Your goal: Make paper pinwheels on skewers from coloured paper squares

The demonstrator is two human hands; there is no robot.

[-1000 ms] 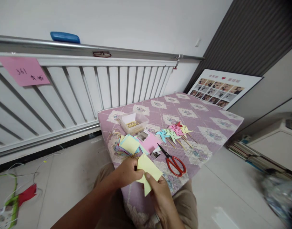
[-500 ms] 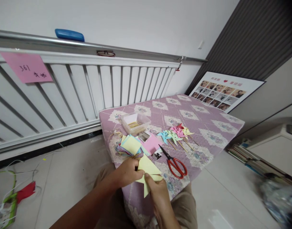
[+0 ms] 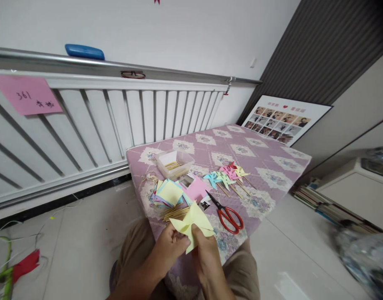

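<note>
Over patterned cloth (image 3: pixel 260 166), left hand (image 3: pixel 169 250), now lower, and right hand (image 3: pixel 207 252) pinching yellow paper (image 3: pixel 196 216).

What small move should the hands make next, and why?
Perhaps the left hand should fold the pointed flap of the cut pale-yellow paper inward: it juts out beside this hand, and the right hand holds the sheet, thumb near the middle.
</note>
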